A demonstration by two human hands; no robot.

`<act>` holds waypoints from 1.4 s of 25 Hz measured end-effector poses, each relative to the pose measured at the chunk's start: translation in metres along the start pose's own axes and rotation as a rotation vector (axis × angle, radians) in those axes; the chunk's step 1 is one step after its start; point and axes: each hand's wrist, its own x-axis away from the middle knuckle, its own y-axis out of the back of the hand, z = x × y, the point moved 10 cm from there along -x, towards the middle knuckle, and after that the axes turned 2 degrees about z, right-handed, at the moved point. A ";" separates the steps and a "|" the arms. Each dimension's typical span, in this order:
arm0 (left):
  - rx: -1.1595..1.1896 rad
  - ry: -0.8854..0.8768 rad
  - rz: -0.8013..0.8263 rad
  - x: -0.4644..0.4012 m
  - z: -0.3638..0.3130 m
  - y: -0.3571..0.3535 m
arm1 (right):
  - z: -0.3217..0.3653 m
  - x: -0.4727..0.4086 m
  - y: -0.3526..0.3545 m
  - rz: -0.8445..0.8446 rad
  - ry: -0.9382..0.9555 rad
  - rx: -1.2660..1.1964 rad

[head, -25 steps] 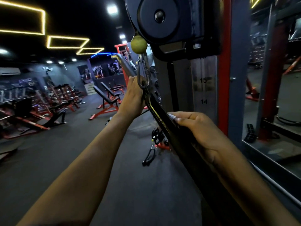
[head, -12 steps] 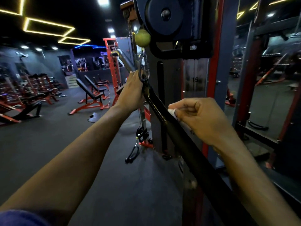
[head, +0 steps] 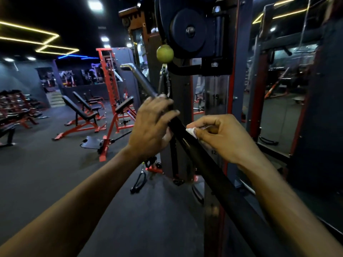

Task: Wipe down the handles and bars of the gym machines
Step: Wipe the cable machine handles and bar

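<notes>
Left hand [head: 151, 127] grips the bar [head: 187, 140]; right hand [head: 224, 138] pinches, apparently, a white wipe [head: 191, 131] against it.

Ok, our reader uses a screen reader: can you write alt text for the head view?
A person's left hand grips a black cable-machine bar just below its carabiner, while the right hand pinches a white cloth against the bar. Behind are red benches in a dim gym.

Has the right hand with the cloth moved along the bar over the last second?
Yes. The right hand, pinching the white cloth, has slid up the black bar toward the carabiner, closing most of the gap to the left hand.
</notes>
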 end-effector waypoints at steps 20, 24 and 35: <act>0.260 -0.190 -0.007 -0.030 -0.014 -0.023 | 0.043 0.033 -0.009 -0.108 -0.128 0.378; 0.240 -0.180 0.041 -0.029 -0.009 -0.030 | 0.050 0.049 -0.014 -0.094 -0.104 0.446; 0.167 -0.162 0.114 -0.030 -0.006 -0.049 | 0.054 0.058 -0.022 -0.029 -0.037 0.667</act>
